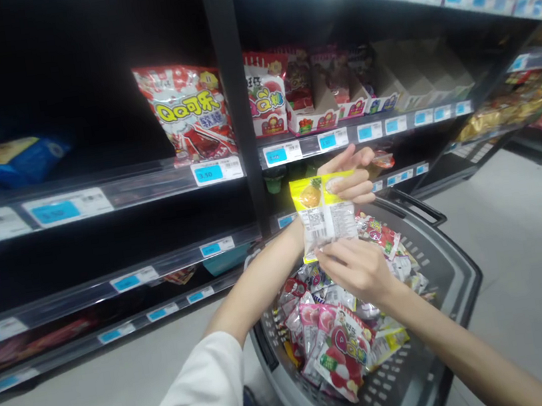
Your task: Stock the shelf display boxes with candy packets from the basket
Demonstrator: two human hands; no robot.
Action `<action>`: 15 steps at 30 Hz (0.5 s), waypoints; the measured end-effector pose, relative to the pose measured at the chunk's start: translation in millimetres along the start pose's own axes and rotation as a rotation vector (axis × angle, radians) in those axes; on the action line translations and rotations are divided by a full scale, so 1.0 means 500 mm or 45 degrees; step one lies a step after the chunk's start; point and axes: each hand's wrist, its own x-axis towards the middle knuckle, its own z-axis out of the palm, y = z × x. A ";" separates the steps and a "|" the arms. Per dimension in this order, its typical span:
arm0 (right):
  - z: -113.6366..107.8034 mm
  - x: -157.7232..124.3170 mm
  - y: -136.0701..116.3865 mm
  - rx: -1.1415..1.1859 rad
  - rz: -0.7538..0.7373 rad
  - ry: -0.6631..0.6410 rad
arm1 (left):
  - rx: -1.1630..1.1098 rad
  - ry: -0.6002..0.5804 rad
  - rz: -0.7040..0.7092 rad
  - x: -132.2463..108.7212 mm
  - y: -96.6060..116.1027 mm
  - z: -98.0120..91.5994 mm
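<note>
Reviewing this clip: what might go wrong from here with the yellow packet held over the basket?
1. The yellow packet is held only by its ends, left hand on top, right hand below; a loose grip may drop it.
2. The candy packets are heaped high in the basket, so some near the rim might slide out.
</note>
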 end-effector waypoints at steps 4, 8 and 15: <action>-0.007 -0.003 0.007 0.155 0.034 0.043 | 0.010 -0.034 -0.021 -0.002 0.009 0.009; -0.023 -0.017 0.026 0.389 0.243 0.278 | 0.053 -0.012 -0.020 0.018 0.018 0.000; -0.032 -0.035 0.089 0.907 1.399 0.906 | 0.053 0.442 0.394 0.058 0.018 -0.033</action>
